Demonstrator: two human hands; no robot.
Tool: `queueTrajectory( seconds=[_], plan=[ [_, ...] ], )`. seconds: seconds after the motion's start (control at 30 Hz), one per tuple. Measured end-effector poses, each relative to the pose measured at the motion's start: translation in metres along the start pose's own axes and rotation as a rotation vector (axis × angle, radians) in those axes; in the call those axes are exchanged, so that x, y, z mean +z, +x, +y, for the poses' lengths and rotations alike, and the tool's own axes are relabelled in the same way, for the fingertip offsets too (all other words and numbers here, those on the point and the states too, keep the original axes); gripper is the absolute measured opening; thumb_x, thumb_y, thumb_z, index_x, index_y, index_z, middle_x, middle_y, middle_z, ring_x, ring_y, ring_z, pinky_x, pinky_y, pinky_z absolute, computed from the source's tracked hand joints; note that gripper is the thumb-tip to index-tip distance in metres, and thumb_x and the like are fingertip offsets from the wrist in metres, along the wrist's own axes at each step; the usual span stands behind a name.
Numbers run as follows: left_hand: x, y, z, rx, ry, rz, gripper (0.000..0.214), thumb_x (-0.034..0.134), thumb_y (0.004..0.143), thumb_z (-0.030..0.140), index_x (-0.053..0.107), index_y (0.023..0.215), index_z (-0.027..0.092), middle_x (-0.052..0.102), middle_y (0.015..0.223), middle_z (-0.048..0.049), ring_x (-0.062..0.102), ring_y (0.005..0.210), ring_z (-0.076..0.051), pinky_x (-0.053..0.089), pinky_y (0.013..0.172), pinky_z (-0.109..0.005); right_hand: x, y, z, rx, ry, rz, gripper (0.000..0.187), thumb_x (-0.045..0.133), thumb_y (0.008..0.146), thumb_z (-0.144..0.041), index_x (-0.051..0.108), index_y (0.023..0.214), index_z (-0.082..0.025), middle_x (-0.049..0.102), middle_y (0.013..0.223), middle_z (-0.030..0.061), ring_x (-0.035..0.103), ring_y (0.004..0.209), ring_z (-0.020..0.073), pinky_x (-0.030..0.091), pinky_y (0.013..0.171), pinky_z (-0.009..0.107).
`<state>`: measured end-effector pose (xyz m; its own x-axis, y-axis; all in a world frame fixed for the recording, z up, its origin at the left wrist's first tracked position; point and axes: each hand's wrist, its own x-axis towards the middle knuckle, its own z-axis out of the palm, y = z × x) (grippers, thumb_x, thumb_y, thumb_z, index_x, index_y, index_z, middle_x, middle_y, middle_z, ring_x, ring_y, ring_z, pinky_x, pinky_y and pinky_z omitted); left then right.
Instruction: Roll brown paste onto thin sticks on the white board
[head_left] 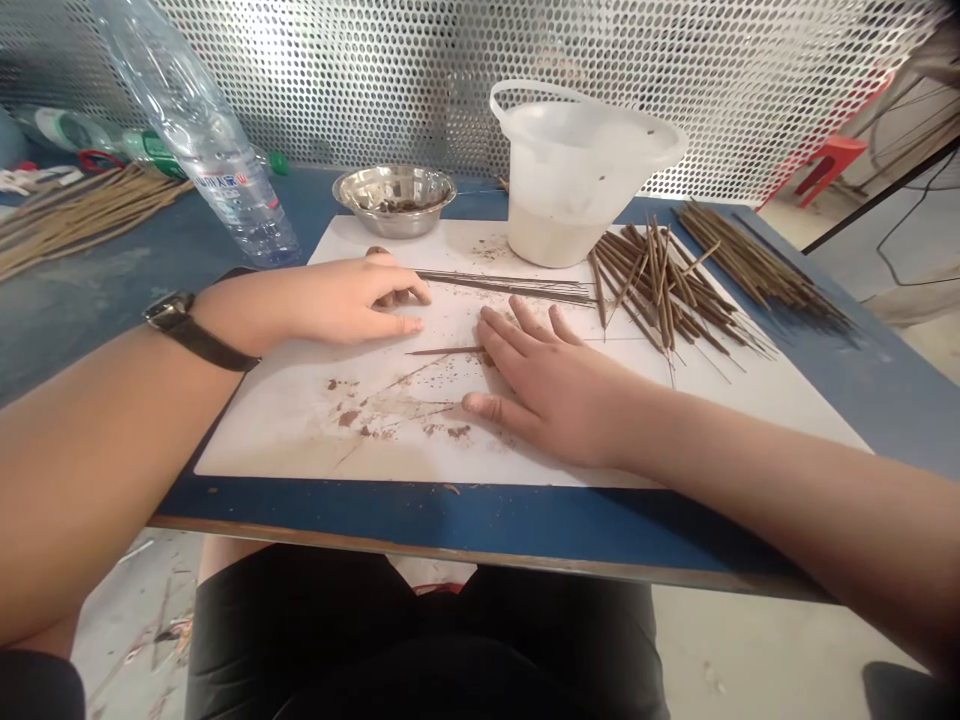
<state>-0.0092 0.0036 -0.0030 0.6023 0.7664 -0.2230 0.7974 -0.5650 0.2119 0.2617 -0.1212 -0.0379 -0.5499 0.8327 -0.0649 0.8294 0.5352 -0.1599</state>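
Observation:
My left hand [360, 300] rests on the white board [262, 440], its fingers curled over a brown lump of paste [377, 251] that shows only in part. Beside those fingertips lie thin dark bare sticks [510, 287]. My right hand [544, 380] is flat on the board with its fingers spread and the thumb apart. Beneath its fingers runs a paste-coated incense stick [444, 351]; only its left end shows clearly. Brown crumbs [349, 418] are scattered between the hands and the near edge.
A white plastic bucket [555, 170] and a metal bowl [394, 215] with brown bits stand behind. Coated incense sticks [660, 280] pile up at right, near another stick bundle [757, 255]. A tall plastic bottle [217, 150] and more sticks [97, 210] are left. Perforated metal [360, 80] closes the back.

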Motion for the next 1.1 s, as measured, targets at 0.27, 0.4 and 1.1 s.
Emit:
queueTrajectory(
  seconds=[0.27,0.4,1.1],
  plan=[
    [0.000,0.000,0.003,-0.024,-0.007,-0.011,0.079,0.056,0.094,0.079,0.068,0.155,0.031,0.067,0.154,-0.0109,0.068,0.128,-0.034,0.052,0.108,-0.043,-0.001,-0.020,-0.008,-0.039,-0.041,-0.011,0.104,0.021,0.109,-0.082,0.029,0.181,-0.008,0.028,0.186,0.0230,0.012,0.174,0.0502,0.022,0.137,0.075],
    [-0.002,-0.005,0.006,-0.002,0.013,0.006,0.071,0.053,0.101,0.072,0.067,0.155,0.028,0.068,0.153,-0.0093,0.066,0.124,-0.028,0.051,0.107,-0.040,-0.002,0.003,0.001,0.013,0.001,-0.033,0.111,0.020,0.107,-0.085,0.026,0.180,-0.001,0.020,0.187,0.0268,0.007,0.174,0.0529,0.017,0.137,0.078],
    [-0.003,-0.003,0.004,-0.002,0.015,-0.028,0.072,0.052,0.101,0.074,0.066,0.155,0.029,0.067,0.146,-0.0125,0.068,0.115,-0.031,0.052,0.100,-0.043,-0.030,0.010,0.044,0.104,-0.216,0.081,0.065,0.043,0.111,-0.056,0.072,0.146,-0.009,0.076,0.136,0.0264,0.075,0.120,0.0441,0.061,0.095,0.059]
  ],
)
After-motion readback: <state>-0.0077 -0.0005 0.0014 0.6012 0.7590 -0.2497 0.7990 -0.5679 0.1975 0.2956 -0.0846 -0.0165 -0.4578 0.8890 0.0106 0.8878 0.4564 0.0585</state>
